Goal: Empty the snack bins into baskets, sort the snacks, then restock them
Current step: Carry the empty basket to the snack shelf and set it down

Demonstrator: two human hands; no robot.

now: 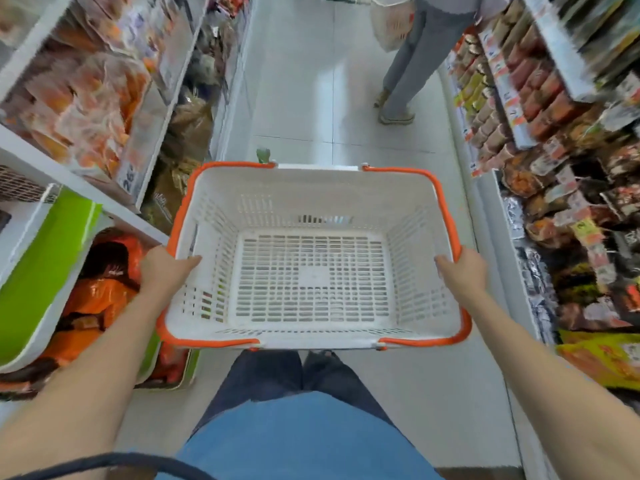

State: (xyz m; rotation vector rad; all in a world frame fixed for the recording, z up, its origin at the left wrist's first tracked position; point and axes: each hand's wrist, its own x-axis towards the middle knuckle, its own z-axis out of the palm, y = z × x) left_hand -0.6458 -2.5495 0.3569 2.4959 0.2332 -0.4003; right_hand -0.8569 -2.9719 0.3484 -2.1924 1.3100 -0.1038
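We stand in a narrow shop aisle with a pale tiled floor (294, 81), holding a white slotted basket (311, 271) out in front of us at about waist height, above our dark trousers.

Left of the basket, white shelving (31, 161) carries clear packets of orange snacks (86, 98), blurred by motion. Below it, just beside the basket's left wall, sits a green bin (45, 271) with orange packets (93, 306) inside.

Our left hand (162, 271) grips the basket's left rim, thumb hooked inside the wall and fingers curled under the outer edge, out of sight.

The basket itself is white plastic with slotted walls and a gridded bottom; nothing lies in it. Two orange handles (446, 209) are folded down along its rim.

Our right hand (464, 271) grips the right rim the same way, thumb inside, fingers wrapped round the outside.

Beyond the basket, farther up the aisle, another person (412, 64) in grey trousers stands with a pale basket (391, 22) at their side.

Right of the basket, shelves (554, 81) hold rows of red, brown and yellow snack packets (540, 88) with price tags, and lower down, dark and silver packs (540, 278).
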